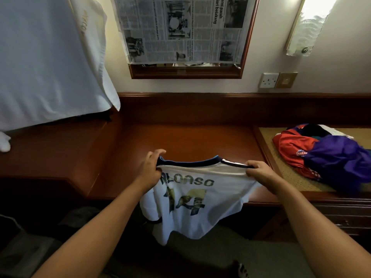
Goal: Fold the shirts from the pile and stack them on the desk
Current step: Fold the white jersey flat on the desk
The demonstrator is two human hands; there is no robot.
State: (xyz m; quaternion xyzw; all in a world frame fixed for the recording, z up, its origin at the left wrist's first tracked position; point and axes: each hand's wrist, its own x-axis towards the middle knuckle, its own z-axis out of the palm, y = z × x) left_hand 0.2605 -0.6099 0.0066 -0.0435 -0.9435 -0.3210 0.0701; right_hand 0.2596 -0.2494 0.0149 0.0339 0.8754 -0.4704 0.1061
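A white football shirt (200, 199) with a dark blue collar, the word ALONSO and the number 14 on its back hangs in front of the red-brown wooden desk (180, 137). My left hand (149, 167) pinches its left shoulder. My right hand (259, 171) grips its right shoulder. The shirt's lower part drops below the desk's front edge. A pile of shirts (321, 153), red, purple and white, lies at the right on a woven mat.
A white cloth (46, 63) drapes over something at the left end of the desk. A wooden-framed mirror covered with newspaper (180, 31) hangs on the wall above. A wall socket (269, 80) and a wall lamp (309, 25) are at the right.
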